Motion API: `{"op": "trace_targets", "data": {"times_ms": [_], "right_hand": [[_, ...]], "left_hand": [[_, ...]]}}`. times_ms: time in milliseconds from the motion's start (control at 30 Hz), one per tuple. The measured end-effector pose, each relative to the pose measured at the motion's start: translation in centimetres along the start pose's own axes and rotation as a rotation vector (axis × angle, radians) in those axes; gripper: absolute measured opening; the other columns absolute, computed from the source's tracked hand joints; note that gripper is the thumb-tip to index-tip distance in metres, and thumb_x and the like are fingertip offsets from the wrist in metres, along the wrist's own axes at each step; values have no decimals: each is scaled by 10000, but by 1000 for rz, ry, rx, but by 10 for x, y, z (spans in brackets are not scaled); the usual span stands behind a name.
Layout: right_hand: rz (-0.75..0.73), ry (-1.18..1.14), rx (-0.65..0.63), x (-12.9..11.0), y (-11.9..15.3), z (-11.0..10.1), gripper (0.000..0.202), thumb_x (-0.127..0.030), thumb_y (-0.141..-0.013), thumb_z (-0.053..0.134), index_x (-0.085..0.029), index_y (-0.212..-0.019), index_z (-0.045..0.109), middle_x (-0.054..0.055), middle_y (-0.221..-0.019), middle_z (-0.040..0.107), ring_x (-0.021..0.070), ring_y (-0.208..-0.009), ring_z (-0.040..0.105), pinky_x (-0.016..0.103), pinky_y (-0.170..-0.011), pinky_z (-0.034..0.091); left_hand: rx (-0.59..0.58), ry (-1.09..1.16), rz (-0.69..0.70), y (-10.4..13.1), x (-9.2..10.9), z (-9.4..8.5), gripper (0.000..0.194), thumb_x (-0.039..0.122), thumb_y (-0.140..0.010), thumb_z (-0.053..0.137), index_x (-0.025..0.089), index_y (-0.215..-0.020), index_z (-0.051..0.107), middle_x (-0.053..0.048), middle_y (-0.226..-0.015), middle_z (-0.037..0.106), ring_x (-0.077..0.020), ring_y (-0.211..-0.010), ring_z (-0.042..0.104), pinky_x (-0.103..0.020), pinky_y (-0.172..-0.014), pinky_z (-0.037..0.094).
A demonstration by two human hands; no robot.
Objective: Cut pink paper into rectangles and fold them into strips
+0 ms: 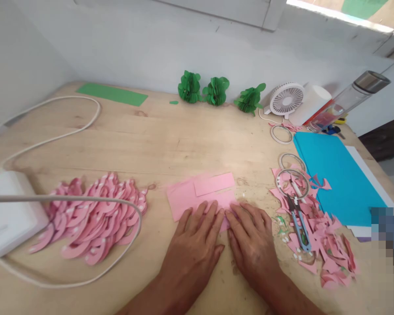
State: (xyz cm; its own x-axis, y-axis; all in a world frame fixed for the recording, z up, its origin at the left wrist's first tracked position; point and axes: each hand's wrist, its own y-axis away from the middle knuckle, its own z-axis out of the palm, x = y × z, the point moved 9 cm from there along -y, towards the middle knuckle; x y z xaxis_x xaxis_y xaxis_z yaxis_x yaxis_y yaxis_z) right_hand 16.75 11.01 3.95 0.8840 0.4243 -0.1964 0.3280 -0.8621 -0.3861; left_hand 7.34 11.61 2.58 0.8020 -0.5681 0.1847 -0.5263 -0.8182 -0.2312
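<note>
Pink paper (181,199) lies on the wooden table in front of me, with a narrower pink strip (215,184) on top of its upper part. My left hand (193,247) rests flat on the paper's lower edge, fingers stretched out. Beside it, my right hand (253,243) presses on the paper's right end with its fingers extended. The index fingertips of both hands nearly meet. Part of the paper is hidden under the fingers. To the right of my right hand, blue-handled snips (300,225) lie among pink paper scraps (326,236).
Curved pink paper pieces (101,214) are heaped at left, near a white box (11,214) and looping cable (85,286). Green paper shapes (216,91), a small fan (287,99) and a bottle (348,100) stand behind. Tape rolls (281,134) and blue sheets (338,175) lie right.
</note>
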Motion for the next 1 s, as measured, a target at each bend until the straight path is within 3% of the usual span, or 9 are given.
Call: {"op": "trace_targets", "data": {"times_ms": [100,367,567,1000], "right_hand": [[3,-1,4,1,0,1,316,-132,-892,461,-136,-1165,619,128,-1195,646,285,-1160,517,495,-965,369],[11,-2,-15,1,0,1,319,-132,-882,462,-145,-1156,626,124,-1208,642,291,-1160,519,498,-971,366],[28,-5,-17,2,0,1,328,-142,-881,472,-157,-1173,622,117,-1208,644,282,-1162,517,496,-976,364],[3,42,-39,0,2,3,376,-137,-842,526,-169,-1203,624,123,-1215,634,289,-1170,515,484,-978,354]], "left_hand": [[6,17,-28,1,-1,2,450,378,-916,460,199,-1322,531,-43,-1423,491,-271,-1307,435,-441,-1081,299],[-2,-40,60,0,2,-2,440,361,-931,425,169,-1309,545,-88,-1395,519,-296,-1266,476,-456,-1028,344],[-12,-20,-11,2,0,2,449,383,-923,451,198,-1324,530,-76,-1405,511,-280,-1298,444,-457,-1073,302],[-30,-22,-16,3,0,4,452,399,-919,460,206,-1320,538,-76,-1424,489,-285,-1311,428,-472,-1084,296]]}}
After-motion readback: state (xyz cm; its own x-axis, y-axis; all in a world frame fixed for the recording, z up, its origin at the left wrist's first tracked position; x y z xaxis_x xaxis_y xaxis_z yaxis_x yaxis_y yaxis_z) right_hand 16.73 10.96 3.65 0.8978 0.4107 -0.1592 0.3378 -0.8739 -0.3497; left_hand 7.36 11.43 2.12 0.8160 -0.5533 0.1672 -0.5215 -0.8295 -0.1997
